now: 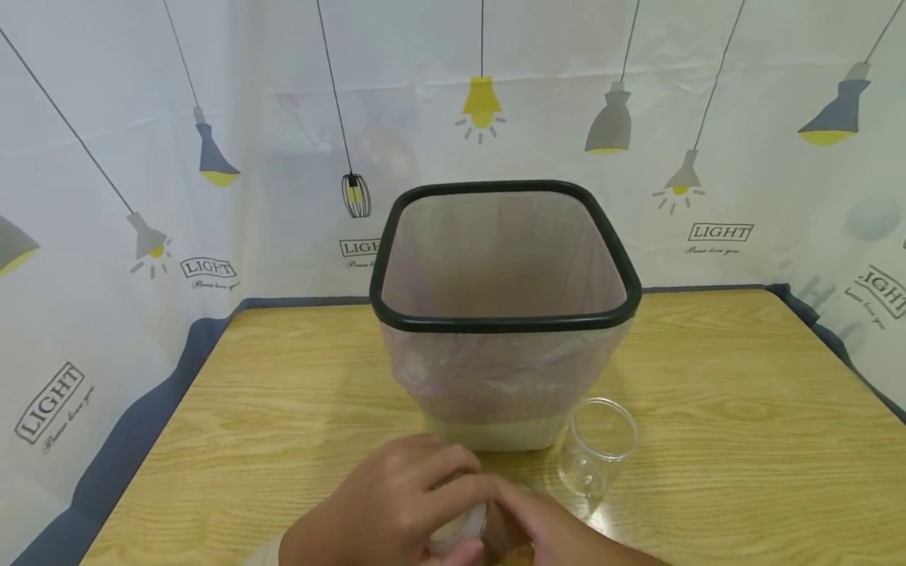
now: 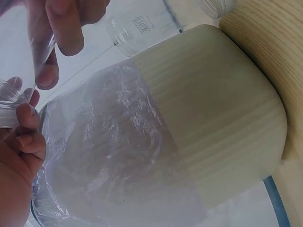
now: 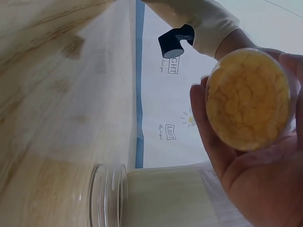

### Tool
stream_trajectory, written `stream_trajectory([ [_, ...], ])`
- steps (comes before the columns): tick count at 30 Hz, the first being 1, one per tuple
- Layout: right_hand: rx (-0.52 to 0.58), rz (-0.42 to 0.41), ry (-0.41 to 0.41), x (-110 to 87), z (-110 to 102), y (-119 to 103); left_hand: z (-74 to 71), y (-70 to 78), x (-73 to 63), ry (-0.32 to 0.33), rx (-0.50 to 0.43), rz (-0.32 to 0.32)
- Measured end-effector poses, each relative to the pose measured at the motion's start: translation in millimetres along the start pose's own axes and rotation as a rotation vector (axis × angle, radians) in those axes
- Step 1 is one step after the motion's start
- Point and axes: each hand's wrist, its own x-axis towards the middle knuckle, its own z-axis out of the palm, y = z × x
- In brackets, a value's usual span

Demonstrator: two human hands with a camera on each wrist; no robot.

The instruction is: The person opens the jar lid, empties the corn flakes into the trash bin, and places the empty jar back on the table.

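Low in the head view, the left hand [image 1: 403,499] and the right hand [image 1: 559,527] meet in front of a bin. In the right wrist view, the right hand [image 3: 260,189] grips a clear jar [image 3: 248,99] filled with yellow lumps. That jar's threaded neck [image 2: 12,106] shows in the left wrist view, uncovered. Curled above it, the left hand [image 2: 66,23] pinches a thin clear piece [image 2: 43,52], which looks like a lid; its full shape is hidden. An uncapped clear jar [image 1: 598,452] stands upright right of the hands, touched by neither.
Behind the hands stands a cream bin [image 1: 506,432] with a black rim [image 1: 506,324] and a translucent liner bag [image 1: 488,365] folded over its outside. Under everything is a wood-grain table [image 1: 283,393], bordered at the back and sides by a white printed cloth [image 1: 425,79].
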Motion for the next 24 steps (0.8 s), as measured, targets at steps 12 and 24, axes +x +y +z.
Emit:
stream_trajectory([
  [12,-0.122,0.042,0.100,0.3,-0.7,3.7,3.8,-2.1,0.0,0.037,0.070,-0.118],
  [24,0.174,-0.002,-0.052,0.5,1.7,1.8,-3.0,4.2,-2.9,-0.085,-0.081,-0.095],
])
